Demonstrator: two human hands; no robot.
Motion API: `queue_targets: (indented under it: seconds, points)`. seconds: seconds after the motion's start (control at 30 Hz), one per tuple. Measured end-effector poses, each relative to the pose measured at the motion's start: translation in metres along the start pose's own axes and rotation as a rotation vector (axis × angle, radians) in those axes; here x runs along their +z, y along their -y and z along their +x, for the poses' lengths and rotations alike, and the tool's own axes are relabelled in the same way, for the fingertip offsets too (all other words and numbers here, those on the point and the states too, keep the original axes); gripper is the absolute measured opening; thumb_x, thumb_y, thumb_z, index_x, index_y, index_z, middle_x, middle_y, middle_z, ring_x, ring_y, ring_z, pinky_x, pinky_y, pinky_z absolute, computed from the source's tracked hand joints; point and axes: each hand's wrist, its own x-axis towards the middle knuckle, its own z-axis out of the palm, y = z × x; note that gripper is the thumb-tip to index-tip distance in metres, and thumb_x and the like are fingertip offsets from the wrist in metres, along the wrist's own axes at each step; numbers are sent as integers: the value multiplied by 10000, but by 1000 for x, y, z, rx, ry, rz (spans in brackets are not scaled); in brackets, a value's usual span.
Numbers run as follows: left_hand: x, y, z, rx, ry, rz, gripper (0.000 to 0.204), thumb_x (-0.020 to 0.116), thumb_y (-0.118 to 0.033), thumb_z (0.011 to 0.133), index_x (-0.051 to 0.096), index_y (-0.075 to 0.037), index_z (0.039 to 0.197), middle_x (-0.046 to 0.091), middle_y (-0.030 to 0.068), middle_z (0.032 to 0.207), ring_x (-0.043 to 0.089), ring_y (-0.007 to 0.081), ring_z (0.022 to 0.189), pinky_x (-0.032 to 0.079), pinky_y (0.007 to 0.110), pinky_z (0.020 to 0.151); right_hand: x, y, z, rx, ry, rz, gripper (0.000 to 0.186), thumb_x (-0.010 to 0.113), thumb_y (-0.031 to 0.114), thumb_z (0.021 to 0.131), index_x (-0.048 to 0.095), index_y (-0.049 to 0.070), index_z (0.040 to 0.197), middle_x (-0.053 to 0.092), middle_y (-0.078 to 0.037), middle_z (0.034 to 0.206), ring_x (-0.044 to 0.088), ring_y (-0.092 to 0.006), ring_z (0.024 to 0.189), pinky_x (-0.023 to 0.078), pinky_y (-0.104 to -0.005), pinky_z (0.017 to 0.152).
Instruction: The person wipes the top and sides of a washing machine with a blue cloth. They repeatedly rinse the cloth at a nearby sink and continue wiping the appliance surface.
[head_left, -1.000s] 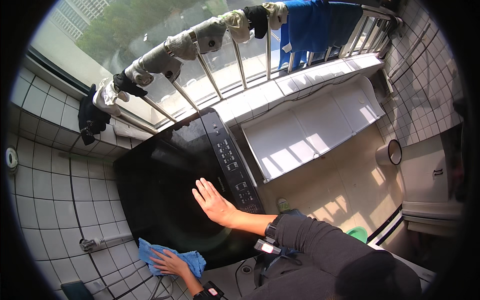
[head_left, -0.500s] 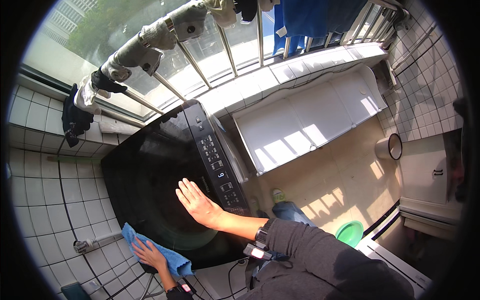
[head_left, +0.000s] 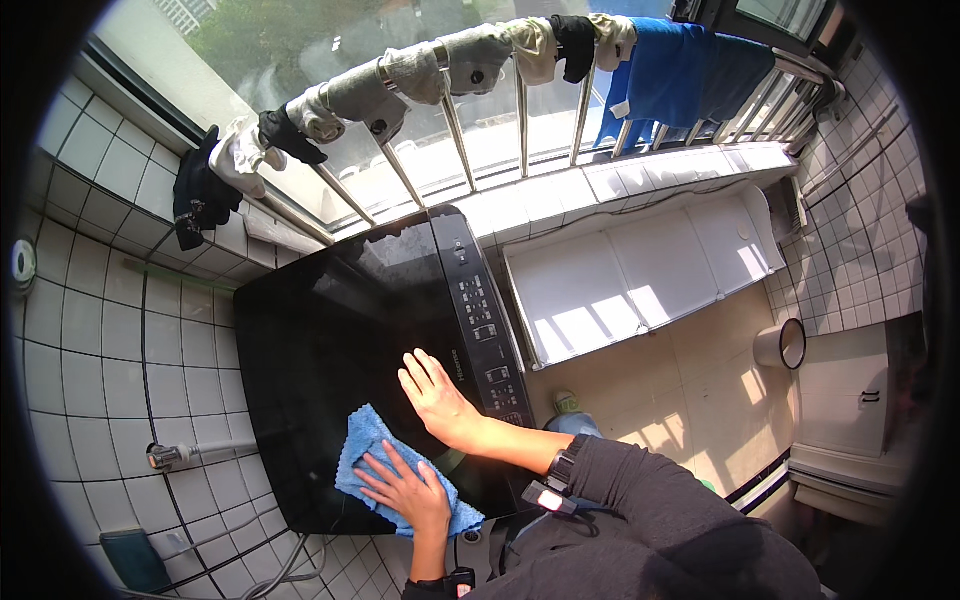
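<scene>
head view: a blue cloth (head_left: 362, 430) is laid out, slightly rumpled, on the near part of the black, glossy top of a washing machine (head_left: 340, 330), and its lowest corner is brought to that machine's near edge. the cloth is covered in part by the left hand (head_left: 415, 495), which is placed palm down on it; the fingers are spread a little, and nothing is pinched between them. the right hand (head_left: 445, 415) is held palm down above the middle of the washing machine, next to the control panel (head_left: 480, 320) along its right side. its fingers are straightened, with narrow gaps between them; whether the lid is touched by them cannot be told. a dark band is worn on each wrist.

to the right of the washing machine, a white, shallow, sectioned unit (head_left: 590, 290) is set, and farther right a pale bin (head_left: 778, 347) is seen. beyond the machine's far edge, grey, white and black socks (head_left: 415, 75) and a blue towel (head_left: 665, 65) are hung over a metal railing (head_left: 522, 130). to its left, a hose fitting (head_left: 165, 457) is mounted on the white-tiled wall (head_left: 75, 385).
</scene>
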Motion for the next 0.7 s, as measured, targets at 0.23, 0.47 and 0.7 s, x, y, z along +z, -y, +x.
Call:
queue_targets:
  seconds: [0.23,0.47,0.7]
  points:
    - [-4,-65,59,-41,31,-40,729,472,-346,949,233,-66,1578,122,300,1613,11,559,1473,23,722,1124,-7,-43,67,-191,215,159,324,607,104,813,592,-42,1102,536,-238,1272,496,-385,1229,455,-442,1032]
    - [0,-111,178,-233,25,-6,697,464,-338,970,214,-168,1598,145,229,1638,34,505,1496,68,722,1122,13,-123,180,-329,71,162,432,592,102,817,564,-70,1212,506,-252,1371,430,-431,1342,368,-488,1126]
    - [-5,-124,211,-322,14,-43,692,461,-316,956,241,-181,1598,163,218,1642,39,479,1509,14,683,1147,23,-138,203,-355,207,46,578,479,197,905,440,-92,1405,385,-268,1502,287,-428,1449,221,-531,1196]
